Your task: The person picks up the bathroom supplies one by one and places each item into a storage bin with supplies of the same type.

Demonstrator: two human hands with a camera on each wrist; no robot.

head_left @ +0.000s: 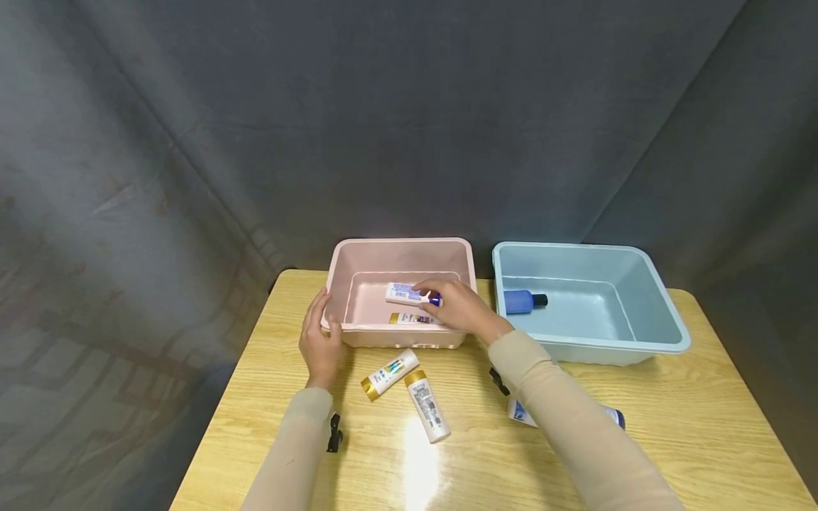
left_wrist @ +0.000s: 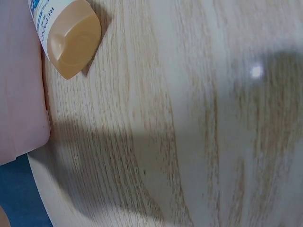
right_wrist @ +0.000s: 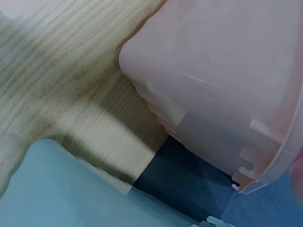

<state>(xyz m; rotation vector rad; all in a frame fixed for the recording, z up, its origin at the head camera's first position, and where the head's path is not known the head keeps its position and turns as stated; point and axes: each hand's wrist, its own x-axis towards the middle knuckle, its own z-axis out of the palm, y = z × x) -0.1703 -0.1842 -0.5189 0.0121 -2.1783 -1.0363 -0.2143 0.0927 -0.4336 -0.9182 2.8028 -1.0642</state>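
Observation:
In the head view my right hand point(head_left: 463, 310) reaches over the front of a pink bin point(head_left: 399, 337) and holds a white bottle point(head_left: 402, 292) by its blue-capped end, inside the bin. Close by, a white bottle with a gold cap point(head_left: 409, 319) lies along the bin's front wall, partly hidden by its rim. My left hand point(head_left: 322, 348) grips the bin's front left corner, thumb at the front rim and fingers along the left side. The right wrist view has the outside of the pink bin point(right_wrist: 213, 85), with the held bottle out of sight.
Two white gold-capped bottles, one angled point(head_left: 390, 374) and one nearer point(head_left: 428, 408), lie before the pink bin. A light blue bin point(head_left: 594, 348) stands on the right, a blue bottle point(head_left: 518, 301) inside. Another white bottle point(head_left: 520, 413) lies partly under my right forearm. Dark curtains hang behind.

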